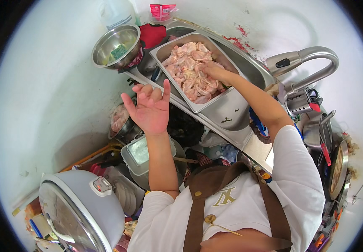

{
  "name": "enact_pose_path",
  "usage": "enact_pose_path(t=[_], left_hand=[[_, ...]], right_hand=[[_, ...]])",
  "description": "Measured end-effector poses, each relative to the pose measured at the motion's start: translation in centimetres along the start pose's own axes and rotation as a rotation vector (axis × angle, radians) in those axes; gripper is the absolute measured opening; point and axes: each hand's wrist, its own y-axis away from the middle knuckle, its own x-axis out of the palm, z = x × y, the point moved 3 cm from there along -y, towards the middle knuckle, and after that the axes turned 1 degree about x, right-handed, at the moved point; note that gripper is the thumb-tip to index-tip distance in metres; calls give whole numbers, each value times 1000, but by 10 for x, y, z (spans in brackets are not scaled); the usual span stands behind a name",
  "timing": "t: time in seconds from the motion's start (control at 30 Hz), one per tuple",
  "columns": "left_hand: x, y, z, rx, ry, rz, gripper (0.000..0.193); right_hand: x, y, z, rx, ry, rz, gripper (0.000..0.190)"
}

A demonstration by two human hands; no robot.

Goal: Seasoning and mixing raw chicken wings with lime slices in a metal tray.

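A deep rectangular stainless steel pan (227,60) rests across the metal sink (235,118). Raw chicken pieces (184,71), apparently wings, are heaped inside it. My right hand (214,71) reaches into the pan, its fingers down among the chicken; the fingertips are hidden, so I cannot tell whether they grip a piece. To the left of the pan, my left hand (151,110) is raised in the air, palm up with the fingers apart and slightly curled. Nothing is in it. Below and beside that hand, more raw meat (119,119) lies in a metal pot.
A steel bowl (98,52) holding a green sponge (119,51) stands at the sink's left end. The curved faucet (320,52) arches over the right end, near a utensil holder (297,102). A plastic container (143,152) and a rice cooker (84,195) are at lower left.
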Motion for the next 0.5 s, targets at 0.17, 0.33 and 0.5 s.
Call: enact_pose_path(t=[0.17, 0.33, 0.5], left_hand=[[0, 1, 2, 9, 8, -37, 33], [-1, 4, -1, 13, -2, -47, 32], [0, 0, 10, -4, 20, -58, 31]], right_hand=[[6, 12, -2, -129, -205, 73, 25], [7, 26, 6, -138, -388, 323, 23], [-1, 25, -3, -383, -9, -194, 35]])
